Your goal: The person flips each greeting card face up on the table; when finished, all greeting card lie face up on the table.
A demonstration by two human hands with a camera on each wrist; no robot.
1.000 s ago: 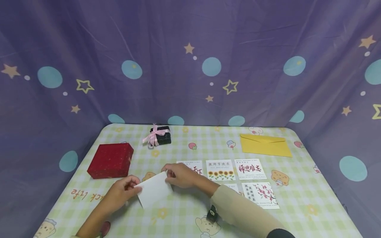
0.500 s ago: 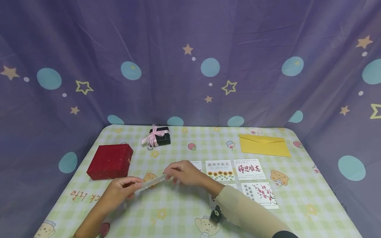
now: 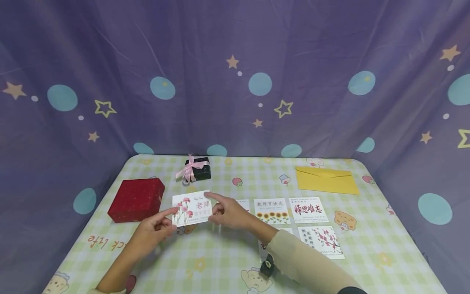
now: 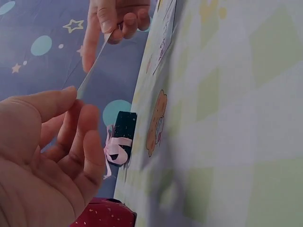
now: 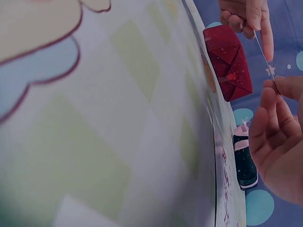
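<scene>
A greeting card (image 3: 191, 209) with pink flowers and Chinese lettering is held above the table, its printed face showing in the head view. My left hand (image 3: 153, 229) pinches its left edge between thumb and fingers. At the opposite edge, my right hand (image 3: 228, 211) grips the card, index finger stretched along the top corner. Both wrist views show the card edge-on as a thin line, with the left hand (image 4: 57, 142) and the right hand (image 5: 279, 137) at either end. The table beneath the card shows between the hands.
Several printed cards, including a sunflower card (image 3: 272, 211) and a blossom card (image 3: 321, 242), lie right of centre, some partly behind the right arm. A yellow envelope (image 3: 328, 180) lies at the back right. A red box (image 3: 134, 200) and a black ribboned box (image 3: 201, 168) stand left.
The card has turned over between my hands, from its blank white side through edge-on to its printed side. Its position has shifted slightly towards the back of the table.
</scene>
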